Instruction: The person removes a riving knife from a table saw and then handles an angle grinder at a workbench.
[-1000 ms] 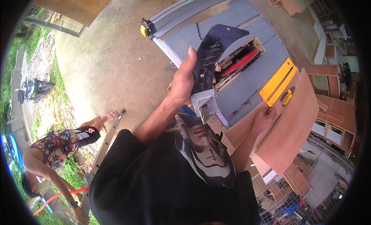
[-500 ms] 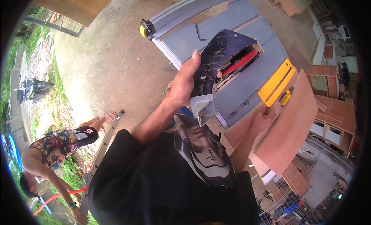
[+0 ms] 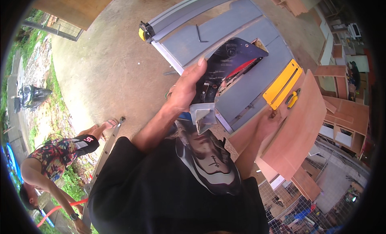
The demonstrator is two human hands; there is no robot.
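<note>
My left hand (image 3: 188, 84) is wrapped round a dark, curved splitter plate (image 3: 227, 61), thumb on its upper face. A grey metal bracket (image 3: 203, 113) shows at the plate's near end. The plate is held over the grey table saw's top (image 3: 257, 77), partly hiding the slot and the red saw blade (image 3: 245, 69). My right hand (image 3: 270, 118) has its fingers curled, low at the board's left side near the end of a yellow slotted insert plate (image 3: 283, 84); what it holds, if anything, is hidden. Yellow-and-black pliers (image 3: 293, 98) lie beside that insert plate.
A hex key (image 3: 199, 33) lies on the saw top, near the rip fence (image 3: 189, 16). A plywood board (image 3: 299, 125) stands along the right side. At left another person (image 3: 56, 157) bends beside a metal ladder (image 3: 105, 153); an orange hose (image 3: 60, 208) runs there.
The splitter plate has turned in my left hand and now covers more of the red blade. My right hand stays beside the yellow insert plate. The whole view has shifted slightly.
</note>
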